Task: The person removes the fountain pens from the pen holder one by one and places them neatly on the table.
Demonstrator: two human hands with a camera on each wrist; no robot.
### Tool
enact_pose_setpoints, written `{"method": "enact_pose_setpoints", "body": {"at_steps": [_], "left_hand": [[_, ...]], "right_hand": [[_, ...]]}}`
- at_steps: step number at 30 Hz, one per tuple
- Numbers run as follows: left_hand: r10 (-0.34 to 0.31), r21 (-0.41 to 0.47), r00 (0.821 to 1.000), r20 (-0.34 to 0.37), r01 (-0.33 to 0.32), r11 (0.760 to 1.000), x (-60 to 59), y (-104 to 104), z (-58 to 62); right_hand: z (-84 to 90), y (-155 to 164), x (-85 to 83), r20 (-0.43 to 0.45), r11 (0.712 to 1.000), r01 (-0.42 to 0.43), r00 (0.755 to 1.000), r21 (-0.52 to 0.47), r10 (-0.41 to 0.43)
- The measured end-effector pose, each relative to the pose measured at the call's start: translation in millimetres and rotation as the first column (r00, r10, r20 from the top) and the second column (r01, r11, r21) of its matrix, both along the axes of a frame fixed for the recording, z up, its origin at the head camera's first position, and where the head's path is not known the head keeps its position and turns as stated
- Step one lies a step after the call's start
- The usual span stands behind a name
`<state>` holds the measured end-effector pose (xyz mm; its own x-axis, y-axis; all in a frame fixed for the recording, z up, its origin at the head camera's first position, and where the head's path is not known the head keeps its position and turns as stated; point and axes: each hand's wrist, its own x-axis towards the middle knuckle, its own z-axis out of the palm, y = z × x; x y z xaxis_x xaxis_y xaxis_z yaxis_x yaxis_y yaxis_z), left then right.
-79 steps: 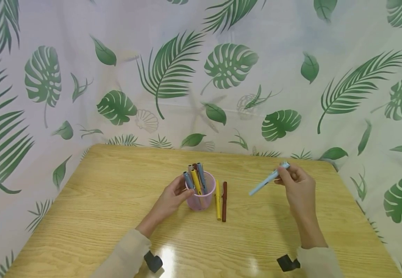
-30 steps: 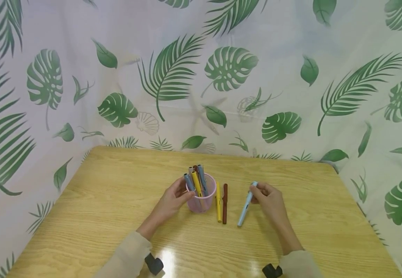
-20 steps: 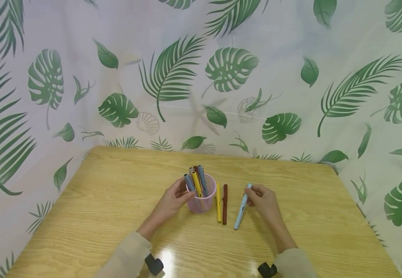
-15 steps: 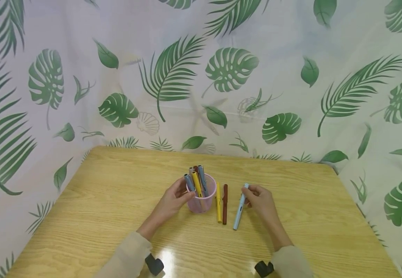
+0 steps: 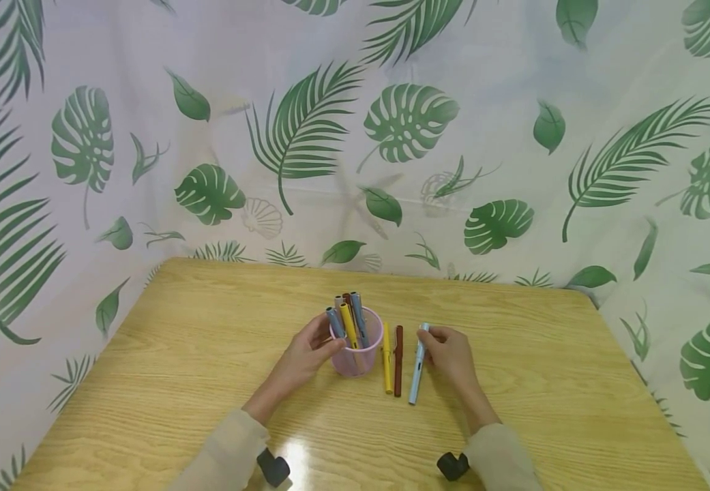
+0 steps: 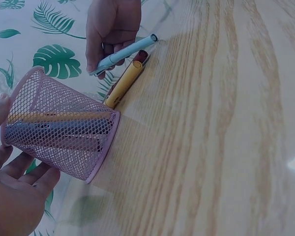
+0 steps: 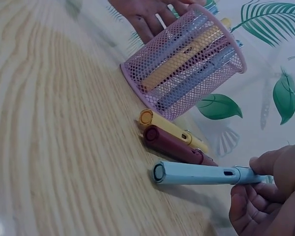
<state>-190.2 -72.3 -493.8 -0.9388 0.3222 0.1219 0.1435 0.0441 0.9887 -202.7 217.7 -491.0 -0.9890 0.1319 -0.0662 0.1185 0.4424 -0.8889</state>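
Right hand [image 5: 447, 351] pinches the blue pen [image 5: 417, 365] by its far end, long axis running toward the person, just right of the brown pen [image 5: 397, 360] and yellow pen [image 5: 386, 358] on the bench [image 5: 176, 382]. Left hand [image 5: 305, 354] cups the cup [image 5: 355, 351], fingers curled on its left wall.

Both grips [image 5: 305, 351] [image 5: 447, 354] apparently curled, low.
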Motion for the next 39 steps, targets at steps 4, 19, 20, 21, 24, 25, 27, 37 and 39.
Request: {"method": "enact_pose_setpoints", "body": {"at_steps": [4, 19, 20, 21, 24, 25, 27, 37, 39], "left_hand": [[0.004, -0.006, 1.0, -0.005, -0.004, 1.0, -1.0, 0, -1.1], [-0.014, 0.004, 1.0, -0.005, 0.014, 1.0, -0.8, -1, 0.2], [-0.015, 0.006, 1.0, -0.005, 0.015, 1.0, -1.0, -1, -0.3], [-0.016, 0.007, 1.0, -0.003, 0.016, 1.0, -1.2, -1, -0.9], [-0.015, 0.01, 1.0, -0.001, 0.015, 1.0, -1.5, -1, -1.6], [-0.014, 0.01, 1.0, -0.002, 0.014, 1.0, -1.7, -1, -1.8], [-0.015, 0.011, 1.0, -0.006, 0.015, 1.0, -2.2, -1, -2.3], [-0.01, 0.004, 1.0, -0.01, 0.01, 1.0, -1.7, 0, -0.9], [-0.008, 0.002, 1.0, -0.008, 0.008, 1.0, -1.5, -1, -0.9]], "right_hand": [[-2.2, -3, -2.5, -0.003, 1.0, 0.011, 1.0, 0.021, -0.011], [-5.9, -14, -8.0, -0.033, 0.994, 0.026, 0.999, 0.106, -0.023], [-6.4, -14, -8.4, -0.031, 0.994, 0.026, 0.999, 0.108, -0.022], [-6.8, -15, -8.8, -0.029, 0.994, 0.027, 0.999, 0.11, -0.024], [-8.2, -15, -10.4, -0.025, 0.992, 0.021, 1.0, 0.123, -0.018], [-8.2, -15, -10.9, -0.021, 0.991, 0.022, 1.0, 0.134, -0.019], [-8.3, -15, -11.9, -0.019, 0.987, 0.016, 1.0, 0.157, -0.013], [-9.9, -17, -14.8, -0.012, 0.972, 0.01, 1.0, 0.237, -0.008], [-9.6, -18, -14.9, -0.017, 0.97, 0.015, 1.0, 0.242, -0.011]]}}
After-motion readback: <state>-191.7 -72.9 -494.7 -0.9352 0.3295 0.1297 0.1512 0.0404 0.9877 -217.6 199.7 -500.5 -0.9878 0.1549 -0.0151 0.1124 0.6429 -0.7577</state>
